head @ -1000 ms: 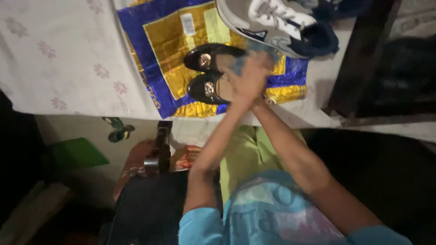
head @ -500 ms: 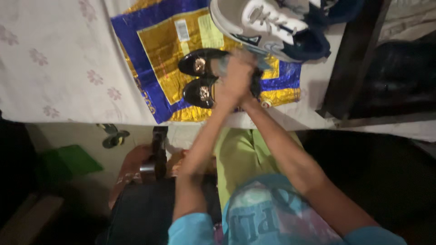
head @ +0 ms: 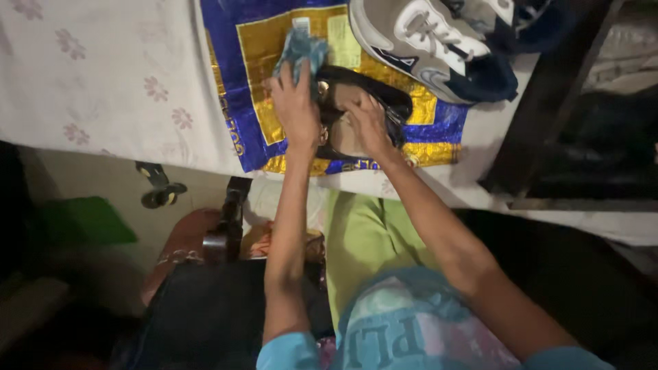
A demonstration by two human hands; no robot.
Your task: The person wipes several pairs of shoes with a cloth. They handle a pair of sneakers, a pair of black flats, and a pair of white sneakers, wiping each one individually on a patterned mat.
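Note:
Two black shoes with gold buckles lie on a blue and gold plastic sheet spread over the table. My left hand grips a crumpled teal cloth and presses it at the left end of the black shoes. My right hand rests on the nearer black shoe, fingers curled over its top. Both arms reach forward from my lap.
A grey and white sneaker with a navy heel lies at the sheet's far right corner. A floral white tablecloth covers the table. A dark frame stands to the right. A black bag and a green object sit on the floor below.
My hands, earlier clasped together over the shoes, have separated. The left hand now holds the teal cloth at the left end, the right sits on the nearer shoe.

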